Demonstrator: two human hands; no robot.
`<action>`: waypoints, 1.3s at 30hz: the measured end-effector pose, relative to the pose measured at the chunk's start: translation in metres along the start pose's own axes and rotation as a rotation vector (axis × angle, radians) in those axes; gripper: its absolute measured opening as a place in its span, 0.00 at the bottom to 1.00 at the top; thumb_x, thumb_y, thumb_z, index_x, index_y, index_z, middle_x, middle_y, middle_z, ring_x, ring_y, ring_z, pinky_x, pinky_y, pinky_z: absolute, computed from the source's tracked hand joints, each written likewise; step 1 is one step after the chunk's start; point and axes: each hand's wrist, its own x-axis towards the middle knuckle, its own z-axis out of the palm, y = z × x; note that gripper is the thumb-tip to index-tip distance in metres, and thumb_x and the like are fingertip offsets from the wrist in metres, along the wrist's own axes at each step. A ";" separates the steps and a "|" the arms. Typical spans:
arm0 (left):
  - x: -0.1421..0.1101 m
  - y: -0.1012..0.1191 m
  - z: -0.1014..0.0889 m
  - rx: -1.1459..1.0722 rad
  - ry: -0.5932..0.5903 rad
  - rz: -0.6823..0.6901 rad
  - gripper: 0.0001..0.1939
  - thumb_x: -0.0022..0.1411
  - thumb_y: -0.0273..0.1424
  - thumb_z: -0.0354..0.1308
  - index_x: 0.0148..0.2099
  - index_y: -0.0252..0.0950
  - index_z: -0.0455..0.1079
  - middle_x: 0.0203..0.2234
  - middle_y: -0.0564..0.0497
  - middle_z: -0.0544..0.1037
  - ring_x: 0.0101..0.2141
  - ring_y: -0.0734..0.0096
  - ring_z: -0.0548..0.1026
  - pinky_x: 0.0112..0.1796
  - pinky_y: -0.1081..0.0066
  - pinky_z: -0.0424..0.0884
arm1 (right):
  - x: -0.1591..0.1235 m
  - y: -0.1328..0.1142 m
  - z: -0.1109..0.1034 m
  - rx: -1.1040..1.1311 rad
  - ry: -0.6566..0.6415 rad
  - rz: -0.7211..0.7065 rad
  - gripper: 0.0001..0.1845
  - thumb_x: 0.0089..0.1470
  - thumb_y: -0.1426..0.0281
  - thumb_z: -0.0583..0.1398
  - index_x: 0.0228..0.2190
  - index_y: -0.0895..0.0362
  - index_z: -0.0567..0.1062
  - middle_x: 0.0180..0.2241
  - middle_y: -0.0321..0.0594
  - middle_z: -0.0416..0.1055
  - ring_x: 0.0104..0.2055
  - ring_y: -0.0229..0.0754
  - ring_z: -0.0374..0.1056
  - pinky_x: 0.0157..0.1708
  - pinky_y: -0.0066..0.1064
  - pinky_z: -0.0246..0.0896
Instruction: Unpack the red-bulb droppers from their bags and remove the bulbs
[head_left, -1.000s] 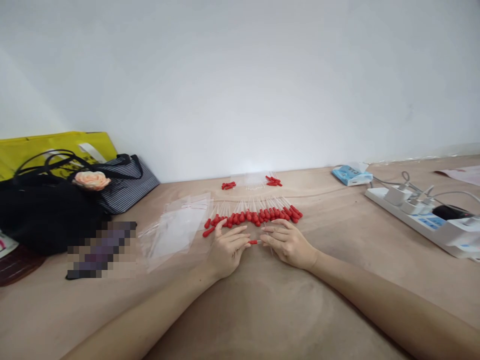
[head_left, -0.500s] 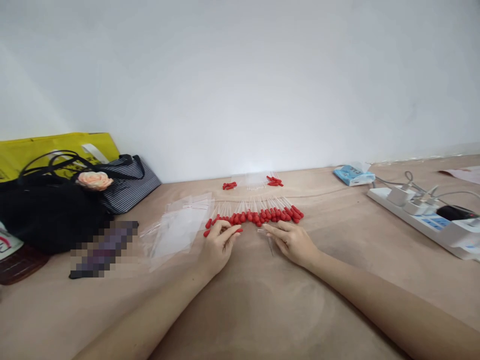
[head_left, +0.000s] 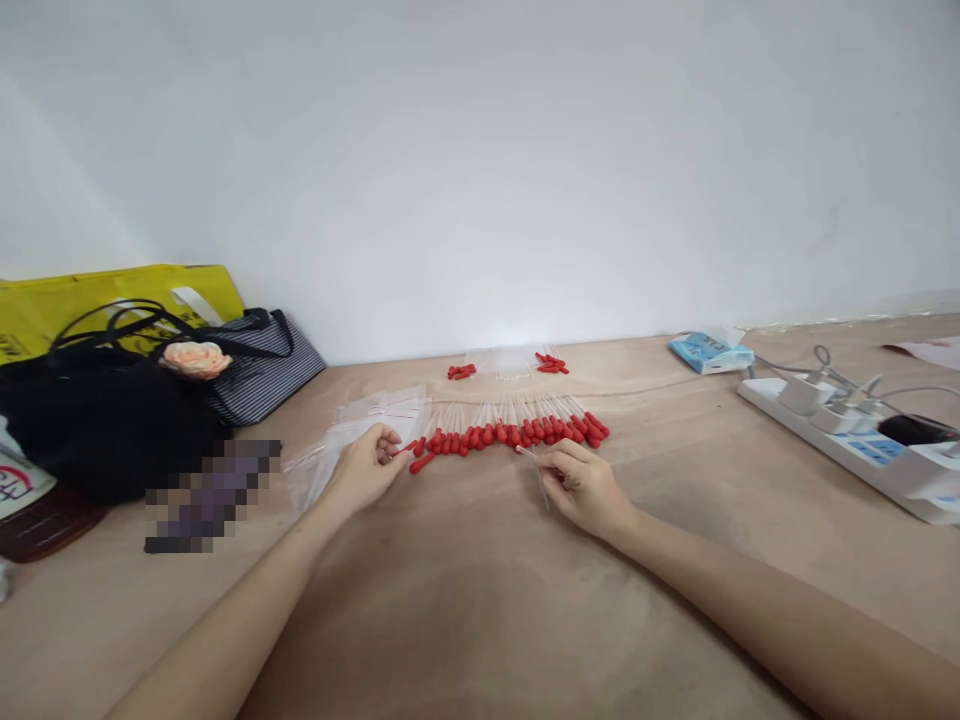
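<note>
Droppers with red rubber bulbs and thin clear tubes lie fanned out in a row, bulbs toward me. My left hand is at the row's left end, thumb and fingers closed on the narrow end of a red-bulbed dropper. Just beside it another dropper lies at a slant. Right of the middle, my right hand pinches thin clear tubes. One points left toward the bulbs and one hangs below the fingers; their exact number is unclear.
Clear zip bags lie left of the row. Small red-bulb groups lie near the wall. At right are a tissue pack and a power strip with cables. A black bag and a striped bag stand left.
My left hand has moved left from the row's middle to its left end, uncovering bulbs there. My right hand has stayed near its place, fingers more curled around the clear tubes.
</note>
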 end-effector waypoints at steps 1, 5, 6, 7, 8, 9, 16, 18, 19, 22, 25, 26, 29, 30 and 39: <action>-0.001 0.001 0.001 0.009 -0.020 0.004 0.12 0.45 0.37 0.55 0.31 0.36 0.61 0.20 0.57 0.69 0.21 0.75 0.67 0.24 0.75 0.63 | 0.000 0.000 0.001 -0.006 0.008 -0.002 0.10 0.48 0.78 0.51 0.29 0.56 0.70 0.27 0.38 0.66 0.27 0.35 0.64 0.25 0.25 0.62; -0.003 0.005 0.006 0.030 -0.044 0.011 0.10 0.47 0.38 0.55 0.29 0.36 0.62 0.20 0.55 0.71 0.22 0.73 0.69 0.25 0.74 0.63 | -0.002 0.002 0.003 -0.008 0.011 -0.026 0.09 0.46 0.80 0.51 0.27 0.57 0.69 0.27 0.39 0.66 0.28 0.35 0.64 0.25 0.26 0.63; -0.003 0.005 0.007 0.014 -0.045 0.004 0.10 0.47 0.38 0.55 0.28 0.36 0.63 0.20 0.55 0.71 0.23 0.73 0.69 0.25 0.74 0.63 | -0.002 0.002 0.004 -0.008 0.003 -0.040 0.10 0.46 0.80 0.51 0.28 0.57 0.69 0.28 0.40 0.66 0.28 0.36 0.65 0.26 0.26 0.63; -0.004 0.005 0.008 -0.005 -0.046 -0.003 0.11 0.47 0.39 0.55 0.28 0.36 0.63 0.21 0.54 0.72 0.23 0.72 0.70 0.26 0.74 0.64 | -0.002 0.003 0.004 -0.010 -0.009 -0.058 0.11 0.46 0.80 0.50 0.29 0.57 0.69 0.29 0.40 0.67 0.29 0.36 0.65 0.27 0.26 0.64; -0.004 0.005 0.010 -0.018 -0.046 -0.008 0.11 0.47 0.39 0.55 0.28 0.36 0.63 0.21 0.54 0.72 0.23 0.72 0.70 0.26 0.74 0.64 | -0.002 0.003 0.004 -0.010 -0.023 -0.078 0.11 0.46 0.80 0.50 0.30 0.57 0.69 0.30 0.41 0.67 0.30 0.36 0.65 0.28 0.26 0.64; -0.004 0.006 0.011 -0.023 -0.046 -0.012 0.12 0.47 0.40 0.55 0.28 0.36 0.64 0.21 0.54 0.73 0.23 0.72 0.71 0.26 0.74 0.65 | -0.002 0.004 0.005 -0.009 -0.036 -0.095 0.12 0.47 0.80 0.50 0.31 0.57 0.69 0.30 0.41 0.67 0.30 0.36 0.66 0.29 0.26 0.65; -0.004 0.005 0.012 0.024 -0.033 -0.022 0.15 0.50 0.44 0.51 0.27 0.36 0.66 0.19 0.54 0.73 0.22 0.72 0.71 0.25 0.75 0.63 | -0.001 0.003 0.006 -0.025 -0.141 -0.072 0.10 0.48 0.79 0.51 0.31 0.58 0.70 0.31 0.42 0.65 0.30 0.36 0.65 0.30 0.27 0.65; -0.003 0.004 0.012 0.002 -0.051 -0.031 0.15 0.50 0.44 0.51 0.26 0.36 0.66 0.18 0.54 0.73 0.21 0.72 0.70 0.24 0.75 0.62 | 0.000 0.001 0.006 -0.010 -0.195 -0.035 0.08 0.49 0.77 0.52 0.30 0.58 0.71 0.31 0.42 0.65 0.30 0.36 0.64 0.29 0.27 0.65; -0.003 0.004 0.012 -0.025 -0.071 -0.045 0.16 0.49 0.44 0.51 0.26 0.36 0.66 0.17 0.54 0.72 0.21 0.72 0.70 0.24 0.75 0.62 | 0.001 -0.001 0.005 0.004 -0.224 -0.017 0.07 0.49 0.76 0.53 0.29 0.59 0.71 0.32 0.42 0.65 0.29 0.35 0.64 0.29 0.27 0.64; -0.004 0.006 0.012 -0.063 -0.109 -0.073 0.16 0.50 0.45 0.50 0.27 0.36 0.67 0.17 0.54 0.72 0.20 0.72 0.69 0.24 0.75 0.62 | 0.002 -0.005 0.003 0.048 -0.312 0.040 0.05 0.49 0.72 0.56 0.28 0.59 0.71 0.33 0.42 0.64 0.29 0.34 0.63 0.28 0.27 0.64; -0.005 0.011 0.011 0.032 -0.060 -0.035 0.16 0.50 0.43 0.49 0.27 0.36 0.68 0.19 0.53 0.73 0.23 0.70 0.70 0.26 0.74 0.62 | 0.005 -0.007 0.002 0.072 -0.367 0.080 0.07 0.46 0.67 0.59 0.27 0.59 0.71 0.33 0.42 0.63 0.29 0.35 0.62 0.27 0.28 0.63; -0.005 0.011 0.010 0.061 -0.057 -0.030 0.16 0.51 0.43 0.49 0.27 0.36 0.68 0.19 0.53 0.73 0.23 0.70 0.70 0.26 0.74 0.62 | 0.005 -0.007 0.002 0.072 -0.376 0.089 0.08 0.45 0.66 0.60 0.26 0.59 0.71 0.33 0.42 0.63 0.30 0.36 0.62 0.27 0.28 0.63; -0.003 0.009 0.007 0.134 -0.101 -0.034 0.18 0.52 0.44 0.46 0.26 0.37 0.69 0.18 0.53 0.73 0.23 0.69 0.70 0.25 0.74 0.60 | 0.007 -0.007 0.002 0.066 -0.404 0.114 0.10 0.44 0.64 0.61 0.25 0.60 0.71 0.32 0.43 0.62 0.32 0.38 0.62 0.29 0.29 0.64; -0.001 0.008 0.006 0.171 -0.099 -0.025 0.19 0.53 0.45 0.45 0.26 0.37 0.70 0.19 0.52 0.73 0.23 0.68 0.70 0.25 0.74 0.60 | 0.007 -0.007 0.002 0.069 -0.417 0.122 0.11 0.44 0.64 0.61 0.25 0.60 0.71 0.33 0.43 0.62 0.32 0.38 0.62 0.30 0.30 0.64; 0.020 0.009 0.007 0.295 -0.125 -0.131 0.18 0.49 0.45 0.50 0.28 0.36 0.72 0.24 0.50 0.75 0.28 0.66 0.72 0.27 0.74 0.61 | 0.006 -0.006 -0.002 0.089 -0.447 0.167 0.24 0.43 0.57 0.61 0.39 0.59 0.71 0.39 0.46 0.61 0.41 0.44 0.60 0.39 0.36 0.62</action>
